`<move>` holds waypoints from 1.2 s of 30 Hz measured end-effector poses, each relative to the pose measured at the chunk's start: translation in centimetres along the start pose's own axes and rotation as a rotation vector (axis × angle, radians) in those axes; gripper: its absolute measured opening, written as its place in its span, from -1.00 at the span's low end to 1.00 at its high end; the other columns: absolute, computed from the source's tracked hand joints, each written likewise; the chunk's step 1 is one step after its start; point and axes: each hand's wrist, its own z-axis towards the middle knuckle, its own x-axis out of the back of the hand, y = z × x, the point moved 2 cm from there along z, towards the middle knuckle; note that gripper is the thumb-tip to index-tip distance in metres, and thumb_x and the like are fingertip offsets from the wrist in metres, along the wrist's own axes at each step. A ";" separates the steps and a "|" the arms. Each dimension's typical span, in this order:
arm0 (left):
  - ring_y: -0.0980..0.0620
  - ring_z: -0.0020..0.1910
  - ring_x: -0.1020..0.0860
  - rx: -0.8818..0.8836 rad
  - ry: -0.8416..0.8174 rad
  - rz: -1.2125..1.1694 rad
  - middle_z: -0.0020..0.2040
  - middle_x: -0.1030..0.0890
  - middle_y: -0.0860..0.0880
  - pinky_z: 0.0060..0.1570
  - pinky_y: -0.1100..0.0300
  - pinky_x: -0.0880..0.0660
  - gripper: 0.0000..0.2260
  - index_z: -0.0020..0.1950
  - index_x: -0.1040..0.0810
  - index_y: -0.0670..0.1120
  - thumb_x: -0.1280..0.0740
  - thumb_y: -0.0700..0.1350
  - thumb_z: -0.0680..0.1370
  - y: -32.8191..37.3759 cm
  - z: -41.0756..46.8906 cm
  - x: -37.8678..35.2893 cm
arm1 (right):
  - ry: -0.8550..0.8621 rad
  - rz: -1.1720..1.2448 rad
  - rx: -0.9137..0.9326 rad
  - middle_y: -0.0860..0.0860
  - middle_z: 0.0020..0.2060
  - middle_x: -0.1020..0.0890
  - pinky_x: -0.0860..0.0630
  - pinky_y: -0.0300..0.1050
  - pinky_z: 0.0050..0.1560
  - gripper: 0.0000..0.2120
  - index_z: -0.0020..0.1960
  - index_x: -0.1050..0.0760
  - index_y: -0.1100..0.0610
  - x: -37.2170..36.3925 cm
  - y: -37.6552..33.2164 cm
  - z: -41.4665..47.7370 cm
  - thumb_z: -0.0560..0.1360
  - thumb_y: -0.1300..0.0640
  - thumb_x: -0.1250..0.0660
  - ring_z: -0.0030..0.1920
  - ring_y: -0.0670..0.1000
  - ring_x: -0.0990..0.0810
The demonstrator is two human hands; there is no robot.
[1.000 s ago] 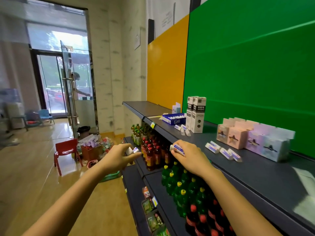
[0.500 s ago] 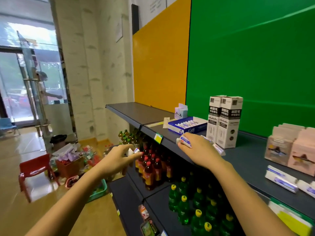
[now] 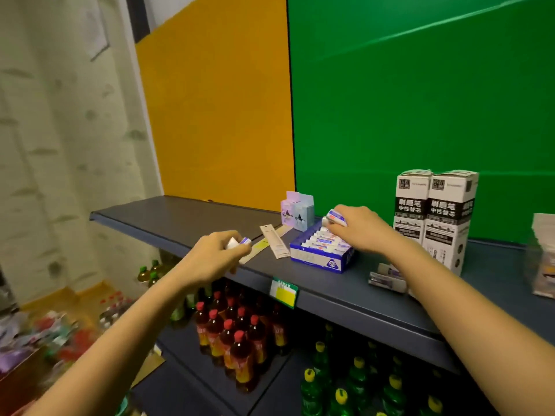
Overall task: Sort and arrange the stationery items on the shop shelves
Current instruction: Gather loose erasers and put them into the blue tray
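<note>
Lowest and nearest, green bottles with yellow caps stand on a lower shelf, and left of them are brown bottles with red caps. Above them is the front edge of the grey shelf, which carries a green and yellow price tag. The left hand is at this front edge, and its curled fingers pinch an eraser, a small white block with a blue and purple sleeve. A flat beige strip lies on the shelf between the two hands. Right of the strip stands an open blue box, which holds a row of similar white erasers with blue and red print. The right hand is over the far end of this box, and its fingers grip a second eraser of the same kind. A few loose packs lie beside the right forearm. Two tall white cartons with black bands stand upright just behind the right hand. Small pastel boxes stand behind the blue box, near the green wall.
</note>
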 end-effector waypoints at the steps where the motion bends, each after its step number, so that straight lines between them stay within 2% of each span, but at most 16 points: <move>1: 0.00 -0.40 -0.45 -0.015 0.000 -0.021 -0.38 -0.54 -0.07 -0.35 0.15 -0.39 -0.70 -0.16 -0.48 -0.20 -0.23 0.04 0.53 -0.2 1.4 -0.2 | 0.008 -0.017 -0.019 0.20 -0.01 -0.58 -0.35 -0.10 -0.18 -0.78 -0.10 -0.31 0.11 -0.1 0.3 1.0 0.57 -0.04 -0.13 -0.15 0.11 -0.46; 3: -0.03 -0.37 -0.43 -0.033 -0.023 -0.076 -0.34 -0.55 -0.08 -0.35 0.17 -0.36 -0.74 -0.13 -0.47 -0.21 -0.21 -0.02 0.55 -0.7 4.1 -0.7 | 0.016 -0.051 -0.052 0.22 0.03 -0.58 -0.32 -0.11 -0.17 -0.80 -0.05 -0.37 0.14 -0.3 0.9 2.9 0.56 0.00 -0.15 -0.13 0.11 -0.45; 6: 0.10 -0.48 -0.36 -0.097 -0.094 -0.113 -0.32 -0.57 -0.06 -0.45 0.25 -0.28 -0.75 -0.13 -0.46 -0.19 -0.23 0.00 0.54 -1.3 8.1 -1.6 | 0.001 -0.082 -0.102 0.22 0.08 -0.57 -0.31 -0.12 -0.14 -0.74 0.08 -0.42 0.23 -0.8 2.2 5.3 0.55 0.04 -0.18 -0.08 0.12 -0.46; 8: 0.20 -0.56 -0.34 -0.151 -0.139 -0.124 -0.35 -0.56 -0.01 -0.49 0.32 -0.27 -0.73 -0.08 -0.49 -0.21 -0.27 0.01 0.53 -1.6 10.6 -2.1 | -0.017 -0.089 -0.125 0.21 0.07 -0.57 -0.32 -0.13 -0.14 -0.74 0.08 -0.42 0.23 -1.0 2.9 6.8 0.55 0.03 -0.19 -0.10 0.09 -0.44; 10: 0.22 -0.59 -0.35 -0.193 -0.187 -0.151 -0.36 -0.54 0.00 -0.55 0.40 -0.25 -0.75 -0.08 -0.51 -0.23 -0.29 -0.02 0.53 -1.9 12.8 -2.8 | -0.018 -0.110 -0.145 0.20 0.05 -0.57 -0.31 -0.14 -0.15 -0.77 0.01 -0.42 0.18 -1.1 3.6 8.1 0.55 0.00 -0.18 -0.12 0.08 -0.44; 12: 0.22 -0.58 -0.34 -0.231 -0.238 -0.174 -0.35 -0.54 -0.01 -0.56 0.40 -0.23 -0.75 -0.11 -0.53 -0.22 -0.31 -0.01 0.51 -1.9 14.9 -3.5 | -0.003 -0.137 -0.170 0.20 0.04 -0.57 -0.30 -0.15 -0.15 -0.77 -0.04 -0.39 0.15 -1.1 4.4 9.0 0.56 -0.03 -0.16 -0.13 0.07 -0.43; 14: 0.22 -0.55 -0.37 -0.276 -0.276 -0.172 -0.34 -0.55 0.01 -0.54 0.41 -0.26 -0.79 -0.16 -0.55 -0.15 -0.34 -0.01 0.49 -1.8 16.8 -4.5 | -0.018 -0.175 -0.194 0.20 0.05 -0.57 -0.30 -0.15 -0.13 -0.73 0.01 -0.42 0.19 -1.4 5.1 9.6 0.57 -0.02 -0.14 -0.11 0.07 -0.43; 17: 0.25 -0.49 -0.45 -0.343 -0.265 -0.123 -0.29 -0.59 -0.02 -0.51 0.44 -0.31 -0.83 -0.13 -0.60 -0.13 -0.42 -0.03 0.43 -1.2 19.6 -6.0 | -0.040 -0.210 -0.227 0.19 0.06 -0.58 -0.32 -0.14 -0.11 -0.70 0.07 -0.44 0.22 -1.8 6.1 10.4 0.57 -0.01 -0.14 -0.10 0.07 -0.43; 21: 0.09 -0.33 -0.48 -0.428 -0.291 -0.079 -0.23 -0.62 -0.10 -0.35 0.25 -0.37 -0.75 -0.13 -0.58 -0.18 -0.48 -0.02 0.36 -0.4 22.8 -8.5 | -0.032 -0.235 -0.286 0.18 0.05 -0.57 -0.30 -0.14 -0.12 -0.71 0.06 -0.45 0.22 -2.2 7.2 10.9 0.57 0.00 -0.15 -0.10 0.08 -0.45; 24: 0.07 -0.29 -0.49 -0.468 -0.322 -0.086 -0.23 -0.61 -0.05 -0.35 0.33 -0.36 -0.81 -0.15 -0.58 -0.14 -0.51 -0.09 0.35 0.1 24.5 -10.4 | -0.052 -0.267 -0.304 0.18 0.06 -0.57 -0.38 -0.08 -0.07 -0.73 0.05 -0.47 0.21 -3.0 7.6 11.0 0.55 0.02 -0.17 0.02 0.15 -0.52; 27: 0.06 -0.31 -0.49 -0.522 -0.335 -0.083 -0.23 -0.62 -0.07 -0.33 0.26 -0.37 -0.84 -0.19 -0.57 -0.10 -0.51 -0.10 0.34 0.7 25.7 -12.0 | -0.055 -0.312 -0.294 0.15 0.06 -0.57 -0.46 0.00 0.01 -0.76 0.02 -0.47 0.17 -3.7 7.7 10.8 0.54 0.00 -0.18 0.04 0.15 -0.53; 30: 0.07 -0.34 -0.47 -0.573 -0.359 -0.070 -0.25 -0.61 -0.07 -0.36 0.30 -0.35 -0.83 -0.20 -0.58 -0.12 -0.51 -0.10 0.34 1.1 26.4 -13.4 | -0.005 -0.373 -0.297 0.11 0.05 -0.57 -0.46 0.01 0.02 -0.80 0.04 -0.48 0.14 -4.0 7.5 10.7 0.53 0.04 -0.20 0.06 0.13 -0.52; 34: -0.11 -0.17 -0.58 -0.613 -0.321 -0.005 -0.16 -0.67 -0.14 -0.15 0.05 -0.51 -0.79 -0.16 -0.61 -0.17 -0.51 -0.08 0.33 0.9 26.9 -15.0 | 0.038 -0.384 -0.299 0.12 0.04 -0.57 -0.43 -0.01 0.02 -0.81 0.04 -0.51 0.16 -4.5 7.6 11.0 0.52 0.08 -0.22 0.07 0.14 -0.51; 36: -0.12 -0.13 -0.58 -0.605 -0.296 0.029 -0.15 -0.67 -0.12 -0.10 -0.03 -0.53 -0.77 -0.15 -0.63 -0.15 -0.51 -0.04 0.32 0.5 27.0 -15.5 | 0.031 -0.366 -0.307 0.12 0.06 -0.53 -0.41 -0.02 0.05 -0.78 0.08 -0.52 0.17 -4.8 7.7 11.1 0.53 0.07 -0.22 0.08 0.13 -0.50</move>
